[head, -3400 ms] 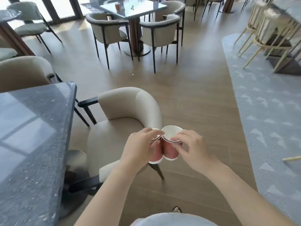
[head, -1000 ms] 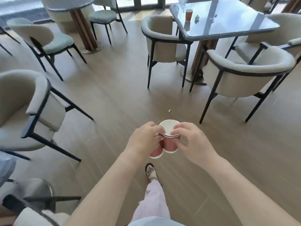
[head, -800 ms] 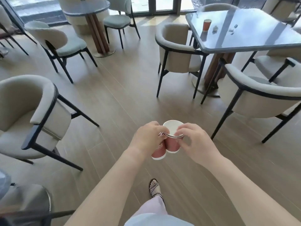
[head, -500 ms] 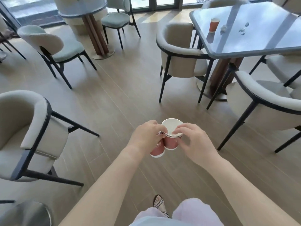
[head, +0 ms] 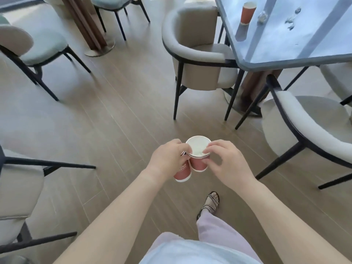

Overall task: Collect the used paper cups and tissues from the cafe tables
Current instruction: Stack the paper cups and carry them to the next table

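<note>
Head view: the left hand (head: 167, 159) curls round a red paper cup (head: 182, 173), tilted and mostly hidden at its mouth, while the right hand (head: 226, 162) pinches the rim of a second cup (head: 198, 149) touching it, whose open mouth shows a white inside with contents that cannot be told. Both are held above the wooden floor (head: 114, 111). At upper right a third cup (head: 247, 13) stands upright on the glossy table (head: 285, 54), a crumpled tissue (head: 262, 16) just beside it; its contents are not visible.
</note>
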